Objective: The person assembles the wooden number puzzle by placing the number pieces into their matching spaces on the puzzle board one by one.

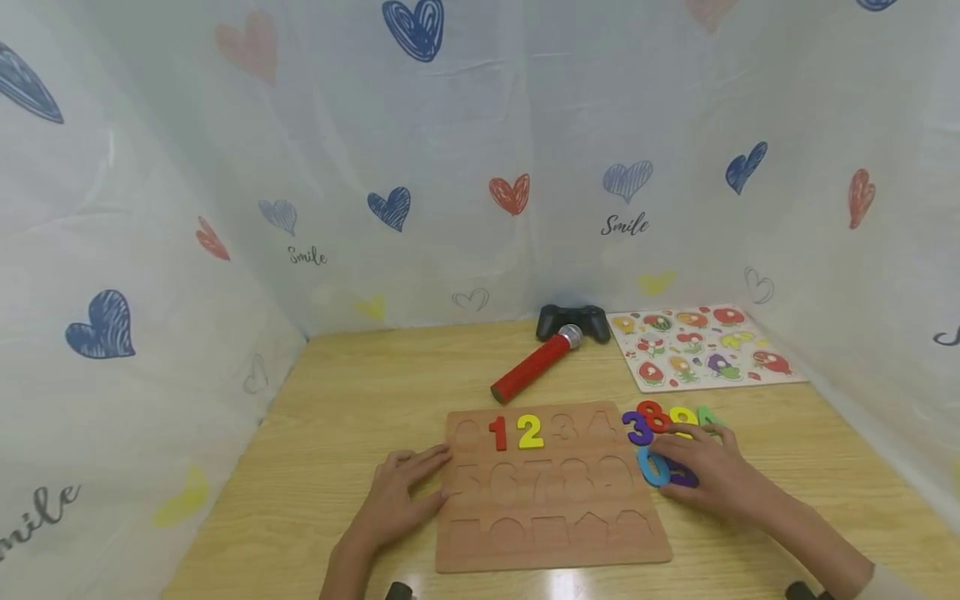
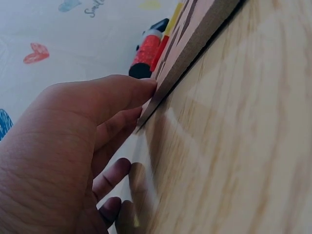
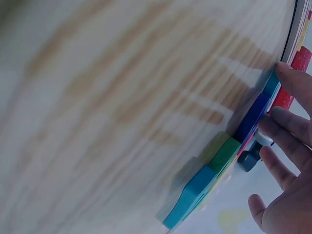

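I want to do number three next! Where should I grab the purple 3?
I'd pinch the purple 3 by its far and near outer curves, coming straight down from above. It seems to lie flat, with the board just to its left and the red 8 crowding its right, so sideways fingers would probably bump.

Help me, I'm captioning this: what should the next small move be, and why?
Perhaps the right hand should pick up the purple 3: the red 1 and yellow 2 sit in the board, and the 3-shaped recess beside them is empty.
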